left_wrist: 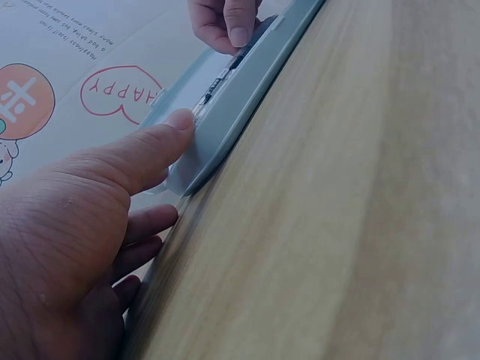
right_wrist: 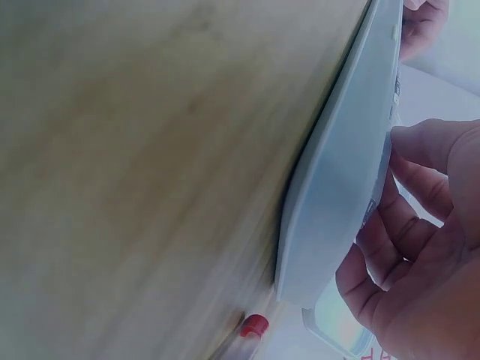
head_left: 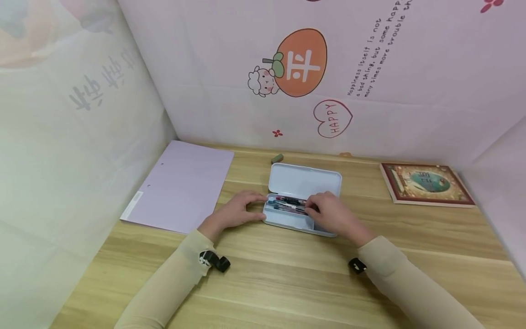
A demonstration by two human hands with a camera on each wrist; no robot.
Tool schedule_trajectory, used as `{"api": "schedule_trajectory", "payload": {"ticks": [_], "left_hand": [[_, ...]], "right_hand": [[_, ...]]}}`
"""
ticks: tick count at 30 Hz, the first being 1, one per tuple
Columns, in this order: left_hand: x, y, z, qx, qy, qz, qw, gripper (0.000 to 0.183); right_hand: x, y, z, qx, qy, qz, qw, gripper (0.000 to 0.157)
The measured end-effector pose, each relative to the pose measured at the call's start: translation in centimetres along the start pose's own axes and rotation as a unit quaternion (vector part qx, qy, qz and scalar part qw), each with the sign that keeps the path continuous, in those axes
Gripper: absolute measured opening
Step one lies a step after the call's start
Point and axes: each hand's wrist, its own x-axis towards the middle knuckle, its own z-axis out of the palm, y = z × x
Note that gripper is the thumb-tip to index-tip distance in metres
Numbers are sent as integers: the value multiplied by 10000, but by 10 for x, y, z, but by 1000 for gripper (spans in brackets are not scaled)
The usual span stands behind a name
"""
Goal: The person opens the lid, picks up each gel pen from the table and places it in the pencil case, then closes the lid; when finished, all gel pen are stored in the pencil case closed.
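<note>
Near the desk's (head_left: 287,283) back edge the open pencil case (head_left: 302,183) is steadied by the left hand (head_left: 236,212), fingers loosely flat against its end, so the right hand (head_left: 333,212) can curl its fingertips onto the pens (head_left: 287,204) inside.

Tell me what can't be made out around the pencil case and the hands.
- Head view: the right hand covers part of the pens in the pencil case; whether it grips one is hidden.
- Right wrist view: the case's wall hides its contents.
- Head view: the book cover lettering is too small.
</note>
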Motion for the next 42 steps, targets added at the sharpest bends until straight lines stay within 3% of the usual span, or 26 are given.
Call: {"api": "schedule_trajectory", "payload": {"ticks": [7, 16, 23, 29, 37, 42], "left_hand": [[-1, 1, -1, 33, 0, 23, 10000, 58], [0, 0, -2, 25, 14, 60, 10000, 57], [0, 0, -1, 31, 2, 81, 10000, 59], [-1, 2, -2, -37, -30, 52, 10000, 59], [-2, 2, -2, -27, -38, -12, 10000, 58], [-1, 4, -2, -61, -45, 4, 10000, 57]], "right_hand": [[1, -3, -1, -109, -53, -80, 9999, 10], [-11, 11, -10, 230, 25, 62, 9997, 13], [-42, 32, -23, 608, -50, 554, 9966, 13], [-72, 49, -32, 547, -45, 932, 9941, 14], [-102, 63, -37, 453, -176, 912, 9946, 7], [-119, 67, -38, 397, -454, 1127, 9918, 15]]}}
